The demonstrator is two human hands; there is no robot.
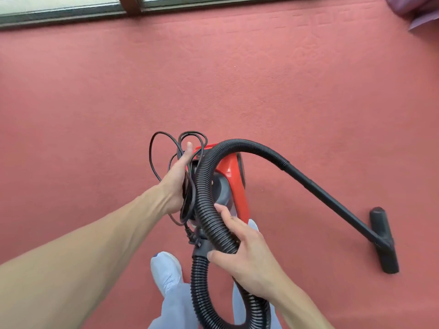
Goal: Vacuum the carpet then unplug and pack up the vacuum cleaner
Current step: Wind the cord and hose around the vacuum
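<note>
Black ribbed plastic hose is gripped by the right hand, with fingers curled round it. A bundle of thin black cord is held by the left hand, beside the red and grey vacuum cleaner body. The long black tube and flat black floor head are seen on the pink-red carpet.

I note: red vacuum body, ribbed black hose looped over it, cord loosely coiled alongside, floor head on carpet.
</note>
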